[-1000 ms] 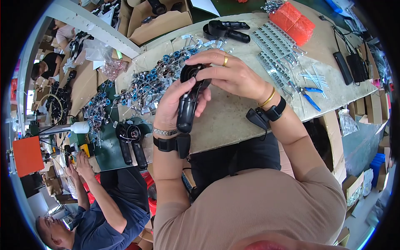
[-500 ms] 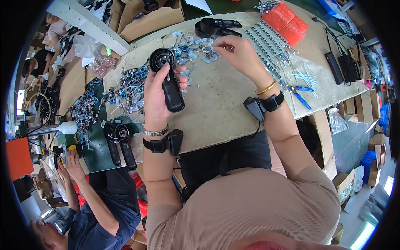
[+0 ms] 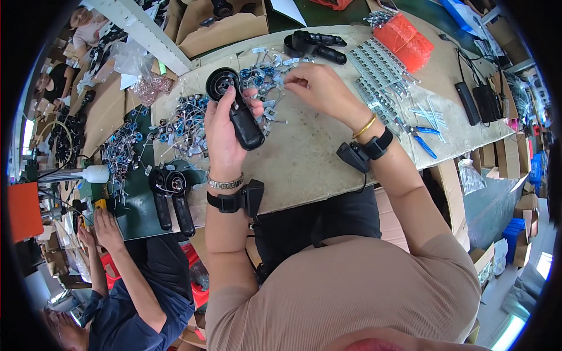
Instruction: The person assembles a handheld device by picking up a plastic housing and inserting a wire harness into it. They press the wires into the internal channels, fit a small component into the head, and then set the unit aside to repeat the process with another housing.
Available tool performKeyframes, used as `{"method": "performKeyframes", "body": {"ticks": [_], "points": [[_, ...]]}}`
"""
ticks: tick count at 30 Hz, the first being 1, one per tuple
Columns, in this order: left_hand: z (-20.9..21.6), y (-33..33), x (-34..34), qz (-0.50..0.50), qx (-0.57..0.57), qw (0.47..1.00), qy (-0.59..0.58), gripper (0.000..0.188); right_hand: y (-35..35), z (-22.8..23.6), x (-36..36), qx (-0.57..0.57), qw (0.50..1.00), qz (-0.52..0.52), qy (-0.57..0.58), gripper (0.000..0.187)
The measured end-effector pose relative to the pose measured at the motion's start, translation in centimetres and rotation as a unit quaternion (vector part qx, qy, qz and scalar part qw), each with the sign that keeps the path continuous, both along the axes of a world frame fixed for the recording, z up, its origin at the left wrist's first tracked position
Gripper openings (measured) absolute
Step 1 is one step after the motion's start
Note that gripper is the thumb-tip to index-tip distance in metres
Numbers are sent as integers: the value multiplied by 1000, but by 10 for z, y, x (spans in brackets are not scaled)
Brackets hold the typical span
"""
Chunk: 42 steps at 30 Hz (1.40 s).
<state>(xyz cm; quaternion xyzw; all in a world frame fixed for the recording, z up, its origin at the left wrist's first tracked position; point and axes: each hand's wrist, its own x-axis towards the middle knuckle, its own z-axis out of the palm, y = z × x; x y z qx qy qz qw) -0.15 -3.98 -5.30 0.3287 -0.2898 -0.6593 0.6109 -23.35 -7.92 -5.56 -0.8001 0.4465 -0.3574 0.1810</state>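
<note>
My left hand [image 3: 224, 140] is wrapped round a black handheld fan shell [image 3: 249, 132], a round open head on a handle, held above the table with the head tilted up and left. The thumb lies across the base of the head. To its right, my right hand [image 3: 331, 96] hovers with thumb and fingertips pinched together. Anything between those fingertips is too small to make out. Under and beyond both hands lie loose small parts with wires [image 3: 266, 73], blue and silver. A larger heap of wired parts [image 3: 186, 126] spreads left of my left hand.
More black shells [image 3: 316, 45] rest at the far side, others [image 3: 175, 193] at left. Rows of metal pieces [image 3: 377, 67] lie beside red wrap [image 3: 404, 42]. Blue-handled pliers [image 3: 422, 140] and white strips [image 3: 432, 114] sit at right. A co-worker's hands [image 3: 108, 228] are at lower left.
My right hand has come nearer and to the left, closer to the fan shell, its fingers still pinched. The left hand keeps its hold. The whole view has shifted slightly.
</note>
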Motion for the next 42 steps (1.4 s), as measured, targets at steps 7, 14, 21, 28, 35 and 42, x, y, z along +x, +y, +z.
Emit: {"method": "performKeyframes", "body": {"ticks": [7, 14, 21, 28, 35, 42], "points": [[0, 6, -5, -11, -10, 1000, -12, 25, -34, 3, 40, -54, 991, -45, 112, 13], [-1, 2, -8, -18, -18, 1000, -16, 25, -47, -15, 49, -29, 981, -125, 145, 18], [3, 7, -7, 9, -36, 999, -34, 26, -11, 6, 31, -7, 984, -88, -152, 21], [3, 10, -15, 0, -50, 995, -89, 28, 14, 7, 5, 82, 922, 12, -378, 23], [2, 10, -19, -72, -23, 990, -117, 33, 23, 23, -6, 194, 803, 130, -548, 32], [0, 10, -24, -130, -28, 984, -117, 41, 28, 17, 6, 11, 968, 49, -245, 27]]}}
